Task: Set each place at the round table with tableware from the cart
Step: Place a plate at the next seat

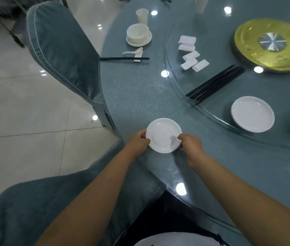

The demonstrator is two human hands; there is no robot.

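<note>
A small white plate (163, 134) lies on the blue-grey round table (140, 96) near its front edge. My left hand (138, 142) grips its left rim and my right hand (190, 144) grips its right rim. A second white plate (252, 114) rests on the glass turntable (211, 107). Farther along the table is a set place: a white bowl on a saucer (138, 33), a white cup (142, 15), a spoon on a rest (133, 52) and black chopsticks (123, 58).
On the turntable lie several white chopstick rests (190, 54), a bundle of black chopsticks (215, 84) and a yellow glass dish (272, 45). Covered blue chairs stand at the left (60, 50) and below my arms (34, 210). Pale tiled floor is on the left.
</note>
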